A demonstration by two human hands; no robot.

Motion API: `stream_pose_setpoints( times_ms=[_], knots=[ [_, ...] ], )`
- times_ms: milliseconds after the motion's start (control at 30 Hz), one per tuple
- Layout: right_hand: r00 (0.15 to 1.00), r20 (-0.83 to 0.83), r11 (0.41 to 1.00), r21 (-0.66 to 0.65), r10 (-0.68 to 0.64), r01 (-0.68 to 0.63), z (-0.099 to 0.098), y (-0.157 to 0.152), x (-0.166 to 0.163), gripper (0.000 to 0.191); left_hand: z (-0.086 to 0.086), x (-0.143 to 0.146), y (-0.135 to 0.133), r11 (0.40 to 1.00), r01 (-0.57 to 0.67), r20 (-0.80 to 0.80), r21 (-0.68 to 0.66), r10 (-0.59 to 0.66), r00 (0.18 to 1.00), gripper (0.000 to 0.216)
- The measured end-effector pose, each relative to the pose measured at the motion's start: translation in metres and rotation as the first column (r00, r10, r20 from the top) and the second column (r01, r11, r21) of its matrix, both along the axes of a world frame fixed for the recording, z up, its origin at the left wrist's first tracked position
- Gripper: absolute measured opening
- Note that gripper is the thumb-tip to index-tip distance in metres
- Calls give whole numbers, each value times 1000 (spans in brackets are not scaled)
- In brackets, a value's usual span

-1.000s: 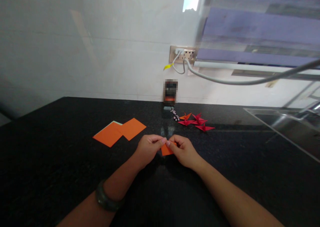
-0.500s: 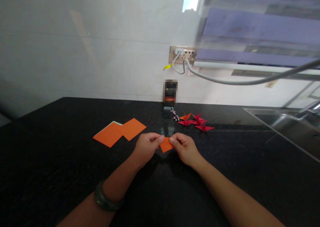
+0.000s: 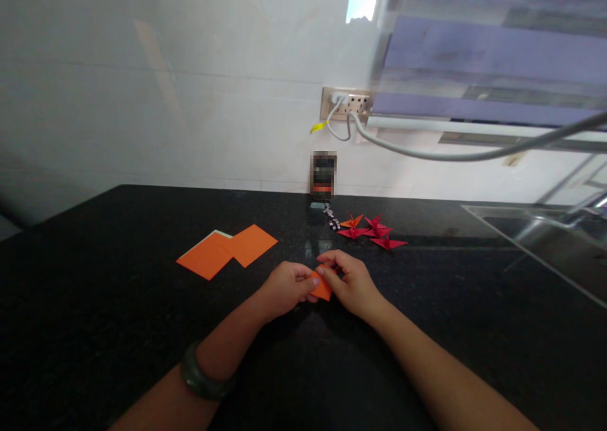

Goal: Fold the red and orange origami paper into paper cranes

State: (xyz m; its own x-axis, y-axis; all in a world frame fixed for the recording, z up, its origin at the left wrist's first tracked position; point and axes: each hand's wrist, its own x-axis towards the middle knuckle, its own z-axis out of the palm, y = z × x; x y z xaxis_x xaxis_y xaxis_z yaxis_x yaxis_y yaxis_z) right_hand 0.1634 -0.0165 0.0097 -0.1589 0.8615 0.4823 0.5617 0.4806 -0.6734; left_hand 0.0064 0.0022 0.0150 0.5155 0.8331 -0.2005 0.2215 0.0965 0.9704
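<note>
A small folded orange paper (image 3: 323, 288) is pinched between both hands just above the black countertop (image 3: 95, 292). My left hand (image 3: 284, 289) is curled, with thumb and fingers closed on the paper's left side. My right hand (image 3: 348, 282) pinches its top and right side with the fingertips. Only a small orange wedge shows between the fingers. A dark bangle circles my left wrist.
Two orange paper squares (image 3: 227, 249) lie overlapped to the left, over a pale sheet. Several folded red and orange paper cranes (image 3: 372, 232) sit behind my hands. A blurred phone (image 3: 324, 173) leans on the wall below a socket (image 3: 348, 104). A steel sink (image 3: 545, 241) is at right.
Both hands have dropped slightly toward me and closed in on the paper. The paper has turned and now shows less between the fingers.
</note>
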Motion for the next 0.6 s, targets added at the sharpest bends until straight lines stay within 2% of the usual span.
stream_pose_setpoints(
  times_ms=[100,167,267,333,400,500,600],
  knots=[
    [1000,3,999,54,1,-2,2,-1,0,10,2,1,0,999,-4,46,-34,5,999,20],
    [1000,21,993,118,10,-13,5,-1,1,12,4,0,2,992,-111,122,-62,118,986,22],
    [998,51,982,184,31,-40,5,-1,2,28,6,-1,7,943,-299,215,-146,326,921,21],
    [995,82,981,180,52,-66,5,-2,1,37,7,-2,9,917,-356,238,-180,392,889,20],
    [991,111,983,160,75,-93,4,-2,1,36,6,-3,9,922,-341,246,-185,379,892,19],
    [987,129,982,151,93,-112,4,-3,-1,24,5,-3,7,947,-271,252,-174,309,917,23],
    [988,124,982,153,89,-108,4,-3,0,14,5,-2,6,954,-252,252,-165,288,924,24]
  ],
)
